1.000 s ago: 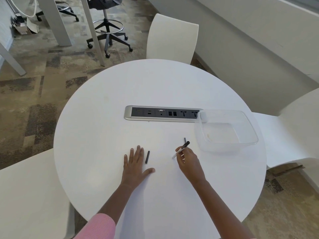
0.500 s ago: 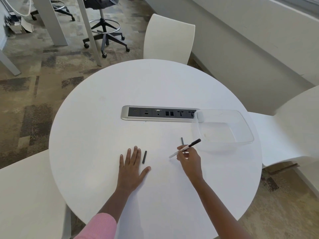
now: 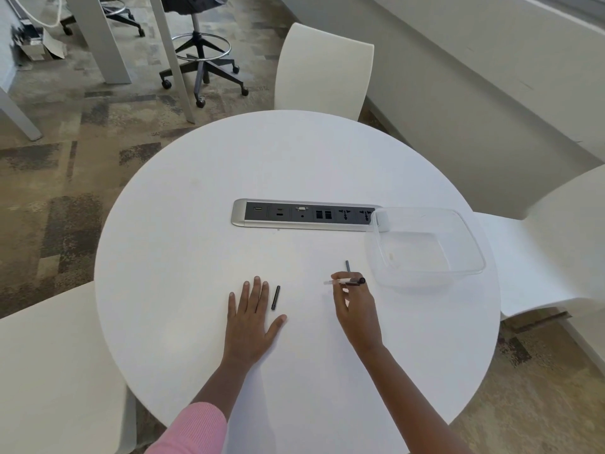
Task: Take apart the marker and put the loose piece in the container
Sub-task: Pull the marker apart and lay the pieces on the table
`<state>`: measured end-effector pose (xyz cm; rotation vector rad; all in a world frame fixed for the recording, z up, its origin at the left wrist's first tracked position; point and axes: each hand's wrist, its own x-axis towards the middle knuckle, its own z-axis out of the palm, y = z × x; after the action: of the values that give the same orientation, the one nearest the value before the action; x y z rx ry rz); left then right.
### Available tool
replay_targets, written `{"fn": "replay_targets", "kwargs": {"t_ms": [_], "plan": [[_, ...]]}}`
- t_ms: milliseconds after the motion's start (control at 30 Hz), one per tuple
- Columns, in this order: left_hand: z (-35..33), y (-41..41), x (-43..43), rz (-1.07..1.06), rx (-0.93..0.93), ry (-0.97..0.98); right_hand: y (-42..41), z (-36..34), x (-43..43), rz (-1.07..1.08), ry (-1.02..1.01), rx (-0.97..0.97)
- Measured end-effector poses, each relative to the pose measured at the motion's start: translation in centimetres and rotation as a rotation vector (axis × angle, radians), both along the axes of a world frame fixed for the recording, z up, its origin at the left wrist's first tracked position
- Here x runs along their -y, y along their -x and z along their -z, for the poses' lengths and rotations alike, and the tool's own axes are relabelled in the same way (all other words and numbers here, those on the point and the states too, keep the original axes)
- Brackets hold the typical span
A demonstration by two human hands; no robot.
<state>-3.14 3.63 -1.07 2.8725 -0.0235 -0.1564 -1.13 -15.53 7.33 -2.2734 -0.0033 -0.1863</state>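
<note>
Pinching slim marker (image 3: pixel 344 282), right hand (image 3: pixel 355 306) nears clear container (image 3: pixel 471 244).

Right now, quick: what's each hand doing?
Left hand: open, flat on the table, holding nothing; a black piece lies beside it.
Right hand: closed on the marker.

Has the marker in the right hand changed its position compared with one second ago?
Yes. The marker in the right hand has turned: its dark end swung right, toward the clear container, and it now lies roughly level instead of pointing at the power strip.
</note>
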Motion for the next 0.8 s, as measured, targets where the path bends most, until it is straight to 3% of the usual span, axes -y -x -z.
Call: {"fn": "replay_targets", "kwargs": {"t_ms": [200,433,567,633,800], "plan": [[0.1,0.1,-0.1,0.002,0.015,0.006,-0.5,0.7,0.1,-0.051,0.072,-0.120],[0.1,0.1,-0.1,0.000,0.016,0.012,0.2,0.2,-0.2,-0.015,-0.016,0.146],[0.1,0.1,-0.1,-0.002,0.022,0.002,0.1,1.1,-0.2,-0.070,0.082,-0.123],[0.2,0.0,-0.1,-0.002,0.019,0.002,0.0,1.2,0.0,-0.046,0.067,-0.161],[0.2,0.0,-0.2,-0.002,0.021,0.005,0.5,0.0,0.0,0.025,-0.035,0.049]]}}
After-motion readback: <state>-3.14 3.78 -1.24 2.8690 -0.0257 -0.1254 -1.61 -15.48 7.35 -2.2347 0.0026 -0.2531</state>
